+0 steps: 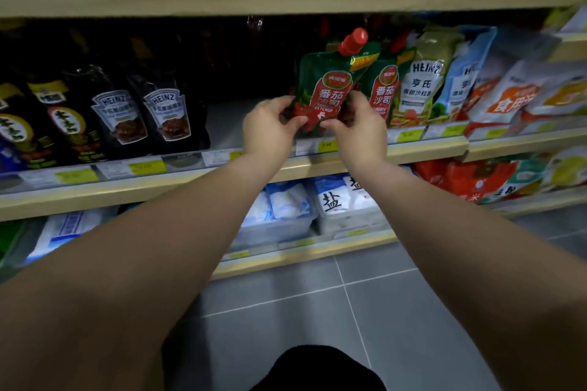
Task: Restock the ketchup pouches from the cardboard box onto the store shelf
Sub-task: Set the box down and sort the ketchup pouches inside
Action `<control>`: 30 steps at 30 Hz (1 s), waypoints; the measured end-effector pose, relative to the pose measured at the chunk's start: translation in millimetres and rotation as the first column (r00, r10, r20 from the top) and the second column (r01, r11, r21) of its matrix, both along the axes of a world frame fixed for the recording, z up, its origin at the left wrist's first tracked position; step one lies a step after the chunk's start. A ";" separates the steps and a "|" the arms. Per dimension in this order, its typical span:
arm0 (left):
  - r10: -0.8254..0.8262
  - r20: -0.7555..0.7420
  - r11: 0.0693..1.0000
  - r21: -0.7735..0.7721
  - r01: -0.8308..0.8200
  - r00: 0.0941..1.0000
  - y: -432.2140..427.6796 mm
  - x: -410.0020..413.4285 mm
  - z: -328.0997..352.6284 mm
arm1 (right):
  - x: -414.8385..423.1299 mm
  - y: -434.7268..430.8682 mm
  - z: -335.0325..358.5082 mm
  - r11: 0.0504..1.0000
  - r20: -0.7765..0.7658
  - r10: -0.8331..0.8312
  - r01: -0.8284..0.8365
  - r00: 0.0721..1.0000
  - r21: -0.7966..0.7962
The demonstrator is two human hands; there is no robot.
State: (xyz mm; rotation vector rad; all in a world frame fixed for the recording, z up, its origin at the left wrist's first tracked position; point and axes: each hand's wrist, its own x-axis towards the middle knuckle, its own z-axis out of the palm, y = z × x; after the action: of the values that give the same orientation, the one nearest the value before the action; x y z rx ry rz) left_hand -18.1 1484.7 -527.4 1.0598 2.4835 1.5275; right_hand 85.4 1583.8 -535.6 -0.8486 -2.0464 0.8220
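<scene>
Both hands, left hand and right hand, pinched a ketchup pouch by its bottom corners above the shelf. Best stood upright, label forward, beside its neighbouring pouch.

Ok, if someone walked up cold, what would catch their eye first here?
Both hands, left hand and right hand, grip the bottom of a green ketchup pouch with a red cap, held at the middle shelf. A matching pouch stands just right of it, and dark Heinz pouches line the left.
</scene>
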 end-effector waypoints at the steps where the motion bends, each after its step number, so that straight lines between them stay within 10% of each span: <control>1: 0.002 -0.010 1.000 -0.007 -0.002 1.000 2.5 -1.3 -2.4 | -1.1 3.2 -2.2 1.000 0.008 0.001 -0.001 1.000 0.005; 24: 0.044 -0.228 0.933 -0.340 -0.122 0.973 35.0 -12.1 -36.0 | -18.9 19.0 -40.2 0.978 0.103 -0.179 0.165 0.978 0.127; 30: -0.141 -0.136 0.926 -0.368 0.083 0.981 15.0 -7.3 -33.3 | -8.5 0.3 -37.7 0.975 0.158 -0.152 0.123 0.976 0.183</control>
State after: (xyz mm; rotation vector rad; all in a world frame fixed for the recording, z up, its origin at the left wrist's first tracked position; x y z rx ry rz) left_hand -25.3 1499.7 -560.7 1.2694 2.6108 0.9353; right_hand 76.8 1584.1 -573.3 -0.9792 -2.1433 0.5023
